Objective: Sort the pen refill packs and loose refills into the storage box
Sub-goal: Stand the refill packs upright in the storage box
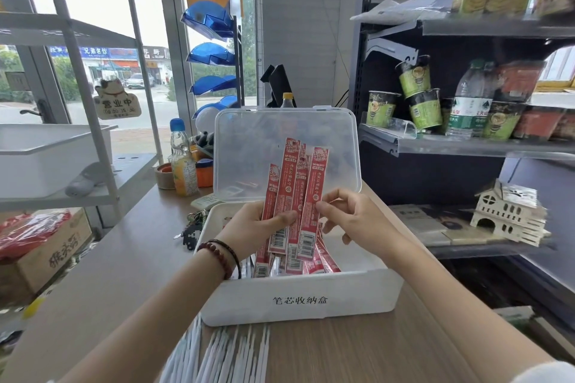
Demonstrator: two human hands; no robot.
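A white storage box (298,298) with a black printed label stands on the wooden counter, its clear lid (249,146) propped open behind it. My left hand (258,228) grips a fan of several red refill packs (295,196) upright above the box. My right hand (351,214) pinches the edge of the rightmost pack. More red packs (323,263) lie inside the box under the hands. Several white loose refills (224,351) lie on the counter in front of the box.
A bottle (183,162), a tape roll (165,176) and keys (194,227) sit left of the box. Shelves with cup noodles (426,102) and a wooden model house (507,211) stand to the right. A white rack (46,158) and a cardboard carton (43,252) are at left.
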